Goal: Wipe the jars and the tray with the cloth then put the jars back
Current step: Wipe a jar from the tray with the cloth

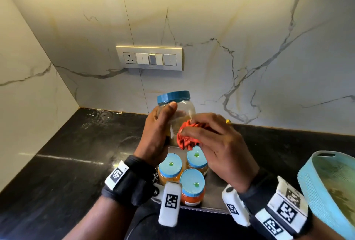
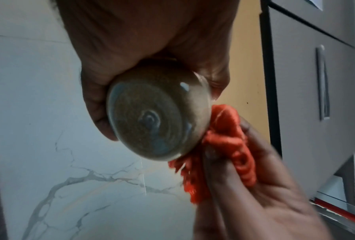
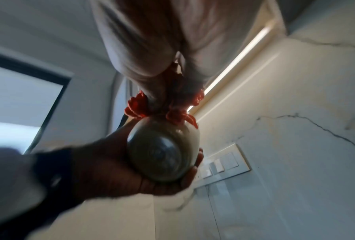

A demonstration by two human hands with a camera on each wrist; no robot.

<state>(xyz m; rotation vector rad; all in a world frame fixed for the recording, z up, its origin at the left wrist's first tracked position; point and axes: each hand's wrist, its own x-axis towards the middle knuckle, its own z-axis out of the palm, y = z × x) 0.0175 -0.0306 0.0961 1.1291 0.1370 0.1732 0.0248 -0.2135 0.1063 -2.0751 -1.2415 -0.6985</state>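
Observation:
My left hand (image 1: 159, 130) grips a clear jar (image 1: 182, 111) with a blue lid, lifted above the tray. Brownish powder fills the jar's lower part, and its round base (image 2: 149, 120) faces the left wrist camera. My right hand (image 1: 209, 134) holds a bunched red cloth (image 1: 187, 137) against the jar's right side. In the right wrist view the cloth (image 3: 178, 115) touches the jar (image 3: 164, 151) near its bottom edge. Three blue-lidded jars (image 1: 171, 168) of orange and red contents stand on the metal tray (image 1: 213, 184) beneath my hands.
The tray sits on a black stone counter (image 1: 76, 153) in a corner of marble walls. A switch plate (image 1: 149, 58) hangs on the back wall. A light blue plastic basket (image 1: 330, 187) stands at the right edge.

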